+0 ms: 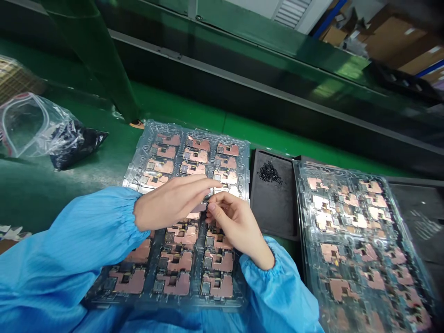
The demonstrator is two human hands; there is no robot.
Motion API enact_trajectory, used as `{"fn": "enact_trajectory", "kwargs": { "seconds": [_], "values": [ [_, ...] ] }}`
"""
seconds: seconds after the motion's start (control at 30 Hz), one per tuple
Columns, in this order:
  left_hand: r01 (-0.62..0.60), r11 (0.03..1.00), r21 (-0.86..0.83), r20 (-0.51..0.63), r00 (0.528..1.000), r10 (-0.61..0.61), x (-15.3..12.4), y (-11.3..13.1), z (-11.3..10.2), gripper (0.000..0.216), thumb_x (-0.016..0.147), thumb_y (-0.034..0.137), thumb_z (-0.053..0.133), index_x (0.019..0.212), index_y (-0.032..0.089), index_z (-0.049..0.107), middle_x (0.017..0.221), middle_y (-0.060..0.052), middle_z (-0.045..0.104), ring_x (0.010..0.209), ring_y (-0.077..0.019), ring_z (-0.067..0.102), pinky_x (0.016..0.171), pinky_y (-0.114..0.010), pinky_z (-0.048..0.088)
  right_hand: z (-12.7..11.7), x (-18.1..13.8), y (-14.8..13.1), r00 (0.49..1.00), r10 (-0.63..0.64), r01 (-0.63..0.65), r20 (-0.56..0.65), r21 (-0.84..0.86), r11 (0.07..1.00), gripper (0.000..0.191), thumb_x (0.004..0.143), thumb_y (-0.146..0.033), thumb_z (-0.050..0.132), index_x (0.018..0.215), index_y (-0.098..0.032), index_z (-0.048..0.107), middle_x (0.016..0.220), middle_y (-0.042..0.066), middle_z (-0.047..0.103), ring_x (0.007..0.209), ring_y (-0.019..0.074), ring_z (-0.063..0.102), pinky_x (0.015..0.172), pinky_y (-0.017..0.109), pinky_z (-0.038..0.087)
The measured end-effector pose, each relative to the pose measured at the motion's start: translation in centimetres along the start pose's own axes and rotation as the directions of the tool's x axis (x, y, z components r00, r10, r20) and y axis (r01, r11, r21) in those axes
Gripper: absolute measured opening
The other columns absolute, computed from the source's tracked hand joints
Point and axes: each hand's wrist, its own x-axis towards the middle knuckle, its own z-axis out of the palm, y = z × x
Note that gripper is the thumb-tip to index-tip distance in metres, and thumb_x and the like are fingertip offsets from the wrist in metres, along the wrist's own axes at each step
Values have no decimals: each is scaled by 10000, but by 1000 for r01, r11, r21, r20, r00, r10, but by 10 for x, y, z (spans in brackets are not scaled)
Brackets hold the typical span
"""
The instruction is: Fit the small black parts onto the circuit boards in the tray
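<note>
Both hands meet over the middle of a clear plastic tray [138, 152] that holds several copper-coloured circuit boards in rows. My left hand [169, 203] reaches in from the left with its fingers pressed together on a small board part [201, 206]. My right hand [234, 222] comes from the lower right and pinches the same small part with thumb and fingertips. Both arms wear blue sleeves with gathered cuffs. The hands hide the boards beneath them.
A black tray [274, 208] with a small heap of tiny dark parts [269, 172] lies right of the boards. A second clear tray of boards [360, 240] sits at the right. A crumpled plastic bag [38, 127] lies on the green bench at the left. Cardboard boxes stand far back right.
</note>
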Motion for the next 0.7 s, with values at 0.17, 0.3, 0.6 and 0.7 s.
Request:
{"fn": "enact_trajectory", "kwargs": {
  "seconds": [0.17, 0.3, 0.6, 0.7],
  "values": [
    [-11, 999, -34, -57, 998, 9, 0, 3, 2, 334, 1089, 216, 343, 1308, 197, 595, 1209, -47, 667, 1064, -172, 635, 857, -276, 487, 10, -5, -2, 976, -185, 130, -114, -376, 918, 156, 1019, -286, 511, 898, -192, 541, 818, 6, 573, 696, 126, 557, 623, 243, 446],
    [19, 998, -68, -115, 993, -26, 1, 1, 0, 317, 1088, 240, 380, 1304, 224, 611, 1242, -17, 674, 1129, -163, 623, 919, -258, 476, 2, -5, -4, 998, -63, 59, -29, -113, 992, 189, 1031, -376, 522, 994, -196, 567, 833, 4, 572, 649, 112, 577, 595, 230, 471],
    [157, 979, -130, -23, 987, -161, 2, 0, -6, 311, 1087, 337, 386, 1278, 265, 621, 1151, 19, 694, 956, -142, 654, 790, -259, 475, -4, -6, -5, 986, -142, 121, -82, -224, 967, 188, 1013, -344, 566, 903, -192, 584, 747, -11, 568, 639, 112, 532, 590, 224, 428],
    [164, 986, -33, 99, 982, -160, 5, 6, -16, 302, 1072, 391, 404, 1146, 277, 674, 1026, 32, 702, 882, -157, 639, 751, -286, 450, -3, -7, -9, 961, -250, 184, -118, -406, 895, 159, 992, -243, 554, 844, -187, 575, 737, -17, 576, 658, 115, 530, 622, 234, 411]
  ]
}}
